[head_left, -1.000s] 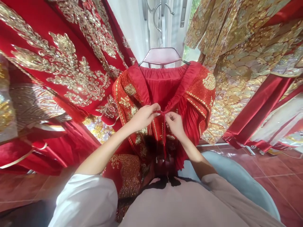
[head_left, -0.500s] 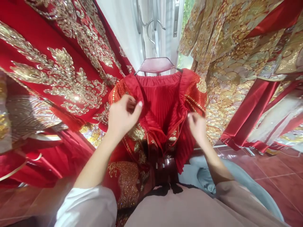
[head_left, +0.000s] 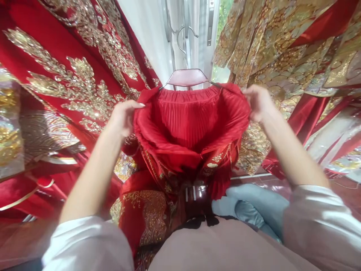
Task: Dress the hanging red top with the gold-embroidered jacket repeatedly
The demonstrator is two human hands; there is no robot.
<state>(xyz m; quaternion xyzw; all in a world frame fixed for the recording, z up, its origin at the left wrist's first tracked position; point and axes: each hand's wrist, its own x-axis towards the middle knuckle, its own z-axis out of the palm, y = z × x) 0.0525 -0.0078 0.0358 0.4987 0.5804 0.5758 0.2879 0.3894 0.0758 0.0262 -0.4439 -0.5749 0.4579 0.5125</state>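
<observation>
A red pleated garment (head_left: 186,116) with gold embroidery hangs on a wire hanger (head_left: 186,49) that has a pale pink card (head_left: 187,77) at its neck. My left hand (head_left: 124,116) is closed on the garment's left shoulder edge, thumb on top of the cloth. My right hand (head_left: 259,103) grips the opposite shoulder, its fingertips partly hidden behind the fabric. Between them the front opening is spread wide, showing the pleated inside. Lower down, the gold-trimmed front panels fold into shadow.
On the left hangs a red gown (head_left: 70,75) with gold beadwork. Gold patterned garments (head_left: 270,56) hang on the right. Behind the hanger is a white door frame (head_left: 197,22). A red cloth with gold embroidery (head_left: 152,214) lies near my lap, and tiled floor shows below.
Both hands have moved outward and up, from the neckline edges to the shoulders. The opening is pulled wider, and the gold-trimmed shoulders are now folded out of sight.
</observation>
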